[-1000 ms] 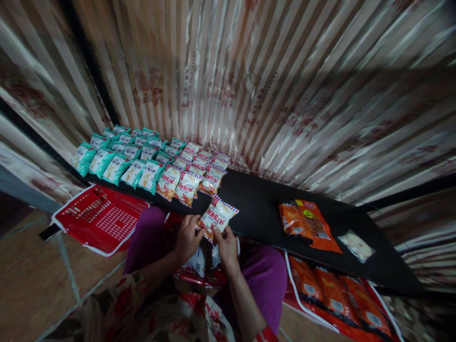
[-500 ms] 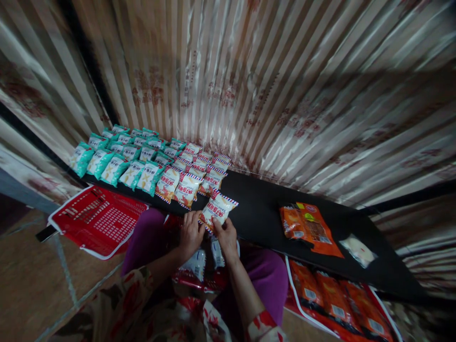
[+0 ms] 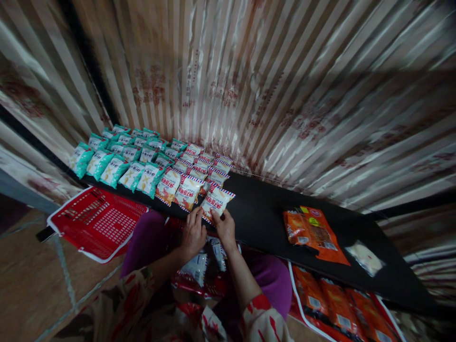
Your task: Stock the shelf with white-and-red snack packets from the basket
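Observation:
A white snack bag [image 3: 215, 202] with orange and red print and a striped edge lies at the front edge of the black board, beside the row of matching bags. My right hand [image 3: 225, 229] grips its lower right side, thumb on top. At its lower left corner, my left hand [image 3: 194, 232] has its fingers closed on the edge. Left of it stand more white snack bags [image 3: 188, 191] in rows, touching one another. Beyond them are several rows of teal snack bags [image 3: 149, 179]. Below my hands, bags [image 3: 196, 268] lie in a red basket between my knees.
Orange packets [image 3: 313, 232] and a clear packet with a pale round item [image 3: 365, 257] lie on the black board [image 3: 261, 209] to the right. A red basket [image 3: 103, 218] is at lower left. Another holds orange packs [image 3: 337, 301] at lower right. A striped curtain [image 3: 221, 71] hangs behind.
Both hands have pushed the white snack bag slightly forward, and it now sits closer to the row of white bags. The view has shifted a little.

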Motion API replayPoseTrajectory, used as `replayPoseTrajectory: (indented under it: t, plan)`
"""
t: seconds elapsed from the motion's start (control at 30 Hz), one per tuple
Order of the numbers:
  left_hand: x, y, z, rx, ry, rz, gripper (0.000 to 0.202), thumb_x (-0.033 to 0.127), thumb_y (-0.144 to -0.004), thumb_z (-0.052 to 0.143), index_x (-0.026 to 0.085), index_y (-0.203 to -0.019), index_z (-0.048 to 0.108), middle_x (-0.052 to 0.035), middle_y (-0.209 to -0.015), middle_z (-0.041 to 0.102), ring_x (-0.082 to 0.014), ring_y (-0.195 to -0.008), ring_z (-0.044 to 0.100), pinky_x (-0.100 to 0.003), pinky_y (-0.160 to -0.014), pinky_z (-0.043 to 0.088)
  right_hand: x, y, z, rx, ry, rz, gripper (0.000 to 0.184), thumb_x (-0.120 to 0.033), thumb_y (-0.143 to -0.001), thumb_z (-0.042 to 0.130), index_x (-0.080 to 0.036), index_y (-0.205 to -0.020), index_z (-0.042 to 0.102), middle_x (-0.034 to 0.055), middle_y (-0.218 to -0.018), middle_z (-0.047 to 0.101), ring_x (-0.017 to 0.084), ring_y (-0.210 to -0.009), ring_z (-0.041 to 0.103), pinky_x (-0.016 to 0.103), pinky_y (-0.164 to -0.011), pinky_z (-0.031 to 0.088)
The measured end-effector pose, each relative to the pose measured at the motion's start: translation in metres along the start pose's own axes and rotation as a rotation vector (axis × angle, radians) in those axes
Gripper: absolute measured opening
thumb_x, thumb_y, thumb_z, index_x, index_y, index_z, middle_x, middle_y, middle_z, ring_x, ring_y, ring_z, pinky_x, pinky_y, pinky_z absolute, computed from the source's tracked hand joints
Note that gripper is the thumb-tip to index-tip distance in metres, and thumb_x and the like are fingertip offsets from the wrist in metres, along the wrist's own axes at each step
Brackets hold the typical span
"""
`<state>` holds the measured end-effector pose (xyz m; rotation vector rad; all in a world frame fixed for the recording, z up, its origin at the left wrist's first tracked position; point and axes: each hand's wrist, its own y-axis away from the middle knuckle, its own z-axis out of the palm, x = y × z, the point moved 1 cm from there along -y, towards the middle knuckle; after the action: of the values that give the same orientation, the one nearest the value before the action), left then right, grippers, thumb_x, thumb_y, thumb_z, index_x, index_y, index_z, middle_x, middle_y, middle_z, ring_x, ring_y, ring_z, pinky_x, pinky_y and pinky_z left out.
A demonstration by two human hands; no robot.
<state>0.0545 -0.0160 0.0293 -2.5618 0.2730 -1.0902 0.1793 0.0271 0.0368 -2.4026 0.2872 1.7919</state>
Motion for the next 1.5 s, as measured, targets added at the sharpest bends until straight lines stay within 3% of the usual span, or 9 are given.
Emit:
replayPoseTrajectory:
  t: [0.47, 0.73, 0.93, 1.27, 1.5]
  plan:
    - [-0.004, -0.009, 0.004, -0.038, -0.034, -0.001, 0.056, 0.006, -0.079, 0.042, 0.008, -0.134, 0.034, -0.0179, -0.14, 0.033, -0.0274, -0.134, 0.028, -0.047, -0.109, 0.031, -0.002, -0.021, 0.011, 0.015, 0.064, -0.044, 0.038, -0.047, -0.07, 0.061, -0.016, -0.092, 0.067, 0.0048, -0.081, 0.07, 0.019, -0.075, 0.061, 0.029, -0.069, 0.048]
    - [-0.006, -0.01, 0.003, -0.044, -0.045, -0.007, 0.055, 0.006, -0.079, 0.042, 0.01, -0.133, 0.035, -0.0169, -0.141, 0.029, -0.0282, -0.134, 0.027, -0.047, -0.109, 0.032, -0.014, -0.023, 0.013, -0.038, 0.032, -0.023, 0.043, -0.044, -0.072, 0.058, -0.016, -0.104, 0.062, 0.0053, -0.087, 0.071, 0.019, -0.071, 0.062, 0.029, -0.066, 0.048]
    - [-0.008, -0.01, 0.004, -0.048, -0.062, 0.009, 0.054, 0.004, -0.078, 0.041, 0.009, -0.132, 0.036, -0.0181, -0.141, 0.027, -0.0288, -0.136, 0.024, -0.047, -0.11, 0.03, -0.008, -0.025, 0.014, 0.002, 0.219, -0.066, 0.041, -0.044, -0.074, 0.056, -0.019, -0.106, 0.063, 0.0054, -0.092, 0.069, 0.019, -0.079, 0.061, 0.029, -0.073, 0.045]
    - [-0.009, -0.01, 0.004, -0.045, -0.06, 0.034, 0.055, 0.003, -0.076, 0.041, 0.01, -0.131, 0.038, -0.0166, -0.139, 0.031, -0.0283, -0.135, 0.025, -0.048, -0.109, 0.032, 0.001, -0.029, 0.018, -0.005, 0.371, -0.075, 0.043, -0.046, -0.077, 0.053, -0.016, -0.106, 0.064, 0.0093, -0.094, 0.066, 0.022, -0.083, 0.059, 0.031, -0.076, 0.044]
    - [-0.011, -0.01, 0.004, -0.064, -0.076, 0.058, 0.057, 0.003, -0.076, 0.04, 0.011, -0.132, 0.038, -0.0161, -0.137, 0.037, -0.0285, -0.13, 0.033, -0.05, -0.107, 0.033, 0.003, -0.023, 0.016, 0.077, 0.292, -0.153, 0.048, -0.044, -0.078, 0.053, -0.012, -0.114, 0.061, 0.0127, -0.098, 0.063, 0.021, -0.085, 0.058, 0.031, -0.078, 0.045]
